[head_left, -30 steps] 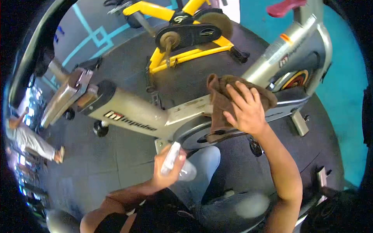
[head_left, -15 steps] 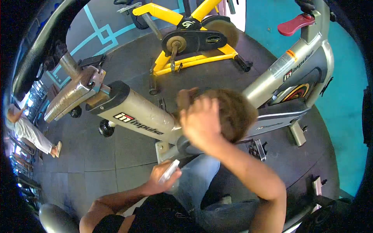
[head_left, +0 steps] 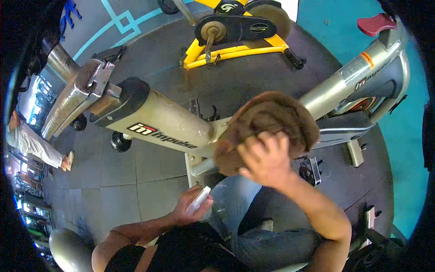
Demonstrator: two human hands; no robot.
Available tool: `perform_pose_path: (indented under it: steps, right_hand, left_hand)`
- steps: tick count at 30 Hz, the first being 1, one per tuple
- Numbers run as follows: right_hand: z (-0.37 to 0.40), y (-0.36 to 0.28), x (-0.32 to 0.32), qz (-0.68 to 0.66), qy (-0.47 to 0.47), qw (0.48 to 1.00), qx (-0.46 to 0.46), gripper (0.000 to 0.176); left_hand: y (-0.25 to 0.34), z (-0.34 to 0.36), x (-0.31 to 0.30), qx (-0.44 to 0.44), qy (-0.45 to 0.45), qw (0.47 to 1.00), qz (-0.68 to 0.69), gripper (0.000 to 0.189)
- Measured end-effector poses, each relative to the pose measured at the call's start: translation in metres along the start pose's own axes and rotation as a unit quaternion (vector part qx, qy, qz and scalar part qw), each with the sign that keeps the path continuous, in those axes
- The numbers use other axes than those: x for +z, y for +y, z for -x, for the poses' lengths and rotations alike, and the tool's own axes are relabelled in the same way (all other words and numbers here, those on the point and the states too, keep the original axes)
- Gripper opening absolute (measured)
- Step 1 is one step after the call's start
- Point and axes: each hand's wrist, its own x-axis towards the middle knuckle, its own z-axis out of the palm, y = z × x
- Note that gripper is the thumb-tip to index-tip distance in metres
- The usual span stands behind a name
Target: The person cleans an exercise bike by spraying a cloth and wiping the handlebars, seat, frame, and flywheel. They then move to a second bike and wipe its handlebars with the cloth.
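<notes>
My left hand (head_left: 194, 204) is wrapped round a spray bottle with a white head (head_left: 199, 199), low in front of my body. A brown cloth (head_left: 276, 113), bunched and fuzzy, hangs from my right hand (head_left: 267, 158), whose bent fingers press into its near side. Behind the cloth runs the silver frame of an exercise bike (head_left: 167, 118) marked "impulse"; the cloth hides part of that frame, and whether it touches it I cannot tell.
A yellow spin bike (head_left: 240, 52) stands beyond on the dark floor (head_left: 158, 195). At the right is a red lever (head_left: 376, 25) on the silver bike. A person in light trousers (head_left: 38, 147) is at far left. A pedal (head_left: 312, 171) sits right of my knee.
My right hand has moved right and down with the cloth, which now shows wider and more spread out. My left hand keeps the bottle in nearly the same place. The view has shifted slightly.
</notes>
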Motion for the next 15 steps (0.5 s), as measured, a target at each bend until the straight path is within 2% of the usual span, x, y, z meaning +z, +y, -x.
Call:
perform_pose_path:
  steps: [1, 3, 5, 7, 8, 9, 11, 12, 14, 15]
  right_hand:
    - [-0.007, -0.013, 0.004, -0.002, -0.018, 0.999, -0.040, 0.051]
    - [-0.016, -0.047, 0.025, 0.048, -0.107, 0.985, -0.130, 0.038]
    - [-0.017, -0.072, 0.048, 0.052, -0.165, 0.965, -0.198, 0.034]
    - [-0.001, -0.075, 0.072, 0.062, -0.039, 0.976, -0.204, 0.037]
    - [0.005, -0.062, 0.078, 0.032, 0.004, 0.974, -0.224, 0.039]
    - [0.012, -0.048, 0.083, 0.016, 0.015, 0.969, -0.245, 0.041]
    - [0.023, -0.029, 0.086, -0.041, 0.035, 0.973, -0.224, 0.041]
    - [0.024, -0.012, 0.083, 0.113, 0.030, 0.949, -0.292, 0.043]
    - [0.022, 0.020, 0.046, 0.142, 0.019, 0.968, -0.208, 0.047]
    - [0.020, 0.032, 0.013, 0.017, 0.013, 0.999, -0.050, 0.049]
  left_hand:
    - [0.000, 0.003, 0.000, -0.042, -0.015, 0.999, 0.005, 0.009]
    - [-0.004, 0.007, 0.002, -0.031, -0.007, 0.999, 0.015, 0.010]
    - [-0.007, 0.007, 0.004, -0.011, -0.014, 0.999, 0.026, 0.011]
    - [-0.010, 0.014, 0.003, -0.003, 0.018, 1.000, -0.019, 0.012]
    - [-0.019, 0.015, 0.004, 0.021, 0.029, 0.999, 0.026, 0.012]
    - [-0.020, 0.017, 0.003, 0.022, 0.026, 0.999, 0.027, 0.012]
    - [-0.020, 0.021, -0.001, -0.029, 0.027, 0.999, 0.022, 0.012]
    - [-0.019, 0.022, -0.001, -0.029, 0.027, 0.999, 0.027, 0.012]
    - [-0.014, 0.023, 0.000, -0.089, 0.030, 0.994, 0.053, 0.013]
    - [-0.012, 0.022, 0.000, -0.089, 0.031, 0.994, 0.059, 0.013]
